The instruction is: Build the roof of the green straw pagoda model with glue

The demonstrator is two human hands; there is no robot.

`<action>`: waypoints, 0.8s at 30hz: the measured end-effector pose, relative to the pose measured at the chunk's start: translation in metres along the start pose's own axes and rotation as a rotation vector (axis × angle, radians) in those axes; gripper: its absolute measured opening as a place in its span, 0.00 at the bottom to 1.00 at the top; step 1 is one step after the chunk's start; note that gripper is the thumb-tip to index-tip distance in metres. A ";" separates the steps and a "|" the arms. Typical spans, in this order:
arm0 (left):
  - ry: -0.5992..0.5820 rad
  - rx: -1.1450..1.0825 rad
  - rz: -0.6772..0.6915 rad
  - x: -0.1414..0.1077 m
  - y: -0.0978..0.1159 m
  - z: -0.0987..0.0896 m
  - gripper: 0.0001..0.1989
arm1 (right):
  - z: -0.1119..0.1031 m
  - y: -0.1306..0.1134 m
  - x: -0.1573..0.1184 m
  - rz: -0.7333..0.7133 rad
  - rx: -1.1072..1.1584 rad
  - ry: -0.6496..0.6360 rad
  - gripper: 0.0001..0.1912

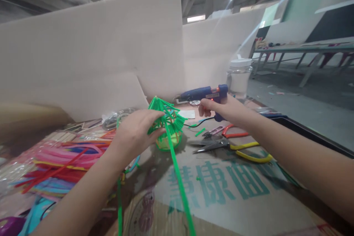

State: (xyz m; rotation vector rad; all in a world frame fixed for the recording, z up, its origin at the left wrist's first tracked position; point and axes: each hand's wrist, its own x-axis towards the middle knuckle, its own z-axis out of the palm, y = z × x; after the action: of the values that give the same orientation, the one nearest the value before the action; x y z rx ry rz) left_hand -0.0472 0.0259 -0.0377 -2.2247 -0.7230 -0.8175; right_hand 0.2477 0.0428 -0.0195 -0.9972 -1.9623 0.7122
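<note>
My right hand (pixel 211 107) is wrapped round the grip of a blue glue gun (pixel 197 94), whose small red light is lit. The gun's nozzle points left, close to the top of a small green pavilion-like model (pixel 168 116). With thumb and fingers pinched, my left hand (pixel 141 127) is at the model's left side, on a long green pipe cleaner (pixel 177 171) that runs from the model down toward me. Green strips form the model's pointed roof; a round green base shows below. My fingertips partly hide its left side.
Yellow-handled scissors (pixel 243 149), red-handled pliers (pixel 235 131) and small snips (pixel 213 132) lie at right. Colourful pipe cleaners (pixel 69 158) are heaped at left. A lidded clear jar (pixel 240 75) stands behind my right hand. White boards (pixel 110 40) rise at the back.
</note>
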 end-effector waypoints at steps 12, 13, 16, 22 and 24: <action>0.066 -0.212 -0.437 0.008 -0.001 -0.014 0.14 | 0.016 0.088 0.066 0.258 -0.422 0.057 0.16; 0.055 -0.258 -0.484 0.008 -0.002 -0.013 0.15 | 0.022 0.096 0.070 0.277 -0.449 0.058 0.16; 0.008 -0.363 -0.587 0.008 -0.005 -0.009 0.18 | 0.033 0.113 0.076 0.337 -0.529 0.023 0.16; -0.019 -0.420 -0.641 0.012 -0.004 -0.011 0.20 | 0.008 0.104 0.065 0.358 -0.727 -0.025 0.19; -0.013 -0.447 -0.651 0.017 -0.005 -0.011 0.20 | -0.006 0.086 0.054 0.339 -0.801 0.012 0.20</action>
State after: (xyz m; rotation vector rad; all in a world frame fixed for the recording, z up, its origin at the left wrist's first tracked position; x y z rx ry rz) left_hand -0.0435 0.0256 -0.0164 -2.3928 -1.4242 -1.3874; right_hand 0.2660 0.1339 -0.0597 -1.8273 -2.1205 0.0506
